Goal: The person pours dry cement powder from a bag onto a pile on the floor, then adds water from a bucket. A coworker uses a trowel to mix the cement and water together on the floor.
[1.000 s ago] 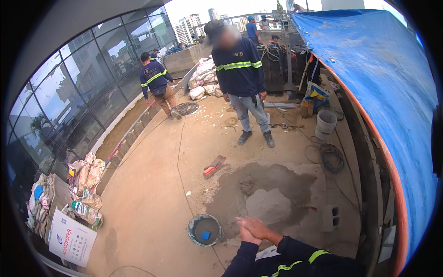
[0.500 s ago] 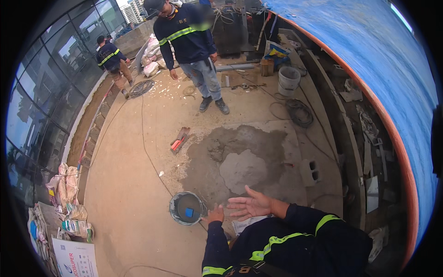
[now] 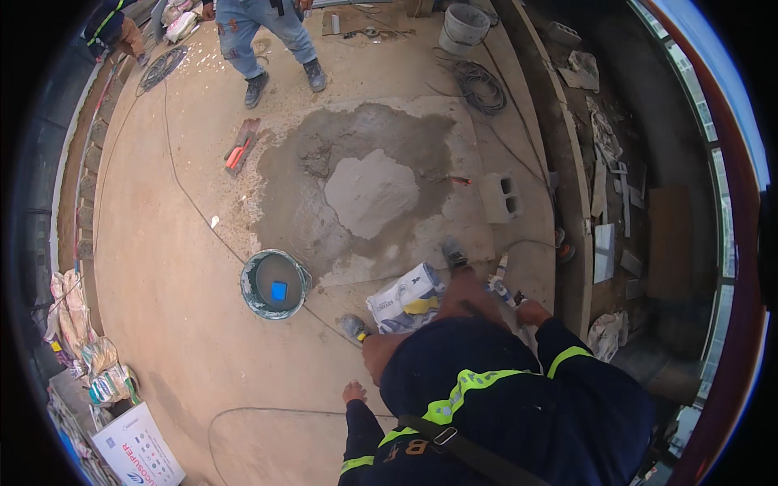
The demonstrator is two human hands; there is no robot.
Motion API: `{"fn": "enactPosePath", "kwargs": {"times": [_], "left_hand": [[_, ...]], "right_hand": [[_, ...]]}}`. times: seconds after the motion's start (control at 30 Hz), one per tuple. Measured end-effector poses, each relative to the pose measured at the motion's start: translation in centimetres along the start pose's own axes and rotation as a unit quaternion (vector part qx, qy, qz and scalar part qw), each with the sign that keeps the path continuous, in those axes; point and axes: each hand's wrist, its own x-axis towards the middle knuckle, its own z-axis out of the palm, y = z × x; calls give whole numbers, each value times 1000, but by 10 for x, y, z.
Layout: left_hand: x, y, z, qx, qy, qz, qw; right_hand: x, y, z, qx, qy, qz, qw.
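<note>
- Concrete floor (image 3: 162, 267), dusty tan, crossed by thin cables; sure footing here calls for stepping clear of the cable that passes just beside the bucket and sack
- Mortar patch (image 3: 308, 202), dark and wet, spread on the floor ahead of the feet, with a paler grey heap (image 3: 369, 190) at its middle
- Bucket (image 3: 275, 283), round, teal-stained rim, grey slurry inside with a small blue square object in it; just left of the sack, at the near edge of the patch
- Sack (image 3: 405, 298), white with a yellow and dark print, crumpled and lying half open on the floor between the two shoes; judged floppy, so best lifted from below with both hands rather than by one corner
- Concrete block (image 3: 500, 197), grey, two hollows, well to the right of the heap
- Right hand (image 3: 531, 312), low by the right knee, near a small pale tool on the floor; grip cannot be told
- Left hand (image 3: 354, 393), hanging by the hip, well apart from the sack; grip loose and empty
</note>
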Motion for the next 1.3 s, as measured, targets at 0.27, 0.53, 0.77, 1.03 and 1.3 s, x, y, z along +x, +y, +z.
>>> {"fn": "enactPosePath", "kwargs": {"times": [0.27, 0.53, 0.77, 1.03, 1.3], "left_hand": [[-14, 147, 93, 129, -2, 276, 952], [-138, 176, 219, -166, 143, 98, 971], [-253, 215, 377, 5, 73, 244, 967], [-290, 282, 395, -139, 151, 271, 940], [-256, 218, 407, -166, 196, 195, 947]], "right_hand": [[28, 48, -67, 637, 25, 276, 719], [206, 269, -132, 644, 138, 242, 712], [227, 334, -140, 684, 8, 201, 702], [251, 360, -155, 620, -23, 173, 765], [286, 334, -268, 596, -13, 133, 792]]}}
